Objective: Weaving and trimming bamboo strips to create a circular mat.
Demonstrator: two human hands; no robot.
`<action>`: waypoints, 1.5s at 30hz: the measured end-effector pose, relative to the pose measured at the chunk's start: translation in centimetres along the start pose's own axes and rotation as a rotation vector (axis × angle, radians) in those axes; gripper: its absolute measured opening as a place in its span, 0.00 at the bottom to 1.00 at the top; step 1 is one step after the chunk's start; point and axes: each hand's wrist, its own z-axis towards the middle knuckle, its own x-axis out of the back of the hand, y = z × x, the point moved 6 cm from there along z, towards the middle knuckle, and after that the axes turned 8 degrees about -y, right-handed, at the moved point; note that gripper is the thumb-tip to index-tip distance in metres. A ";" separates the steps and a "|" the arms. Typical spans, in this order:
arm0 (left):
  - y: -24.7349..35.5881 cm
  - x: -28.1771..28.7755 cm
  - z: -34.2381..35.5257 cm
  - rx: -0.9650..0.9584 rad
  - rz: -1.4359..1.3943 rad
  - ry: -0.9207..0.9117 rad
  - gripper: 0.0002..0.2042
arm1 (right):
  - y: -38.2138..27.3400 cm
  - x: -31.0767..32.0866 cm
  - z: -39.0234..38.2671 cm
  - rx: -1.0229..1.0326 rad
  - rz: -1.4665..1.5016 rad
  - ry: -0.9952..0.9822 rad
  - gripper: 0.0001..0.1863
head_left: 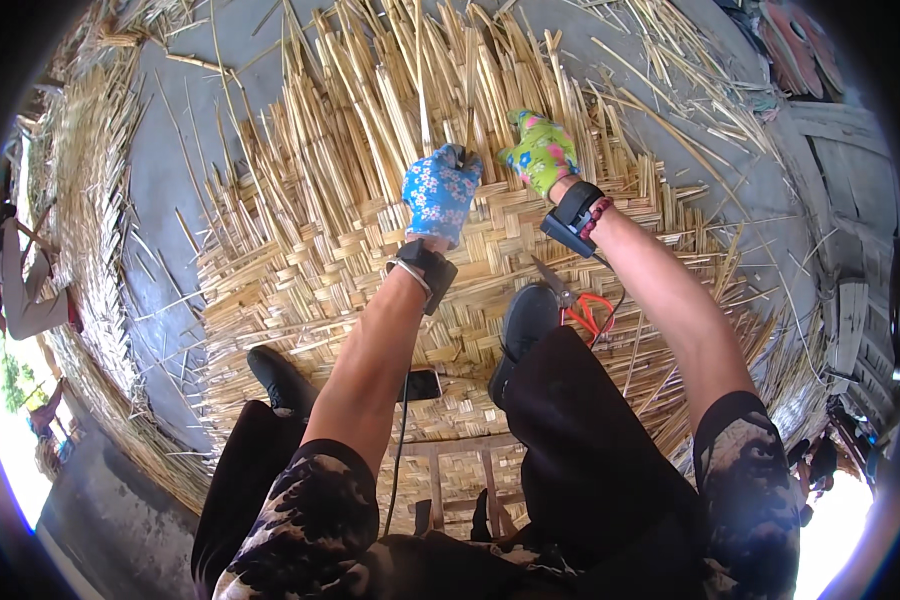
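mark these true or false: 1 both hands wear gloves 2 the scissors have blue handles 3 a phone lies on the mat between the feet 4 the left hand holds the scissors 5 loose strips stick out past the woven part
1. True: the left hand wears a blue flowered glove and the right hand a green flowered one.
2. False: the scissors have orange-red handles.
3. True: a dark phone lies on the woven mat between the two black shoes.
4. False: the scissors lie on the mat by the right shoe; the left hand is at the bamboo strips.
5. True: unwoven strips fan out beyond the woven part.
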 end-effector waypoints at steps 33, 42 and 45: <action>1.2 -3.2 0.7 -0.153 0.011 -0.249 0.12 | 3.1 -2.6 -0.3 0.496 0.317 -0.245 0.14; -0.5 -5.3 2.6 -0.285 0.187 -0.403 0.10 | 5.9 -4.5 -3.1 0.075 1.458 0.144 0.09; -1.5 -4.7 2.4 -0.156 0.496 -0.415 0.10 | 4.5 -5.4 -4.6 -0.189 1.454 0.156 0.05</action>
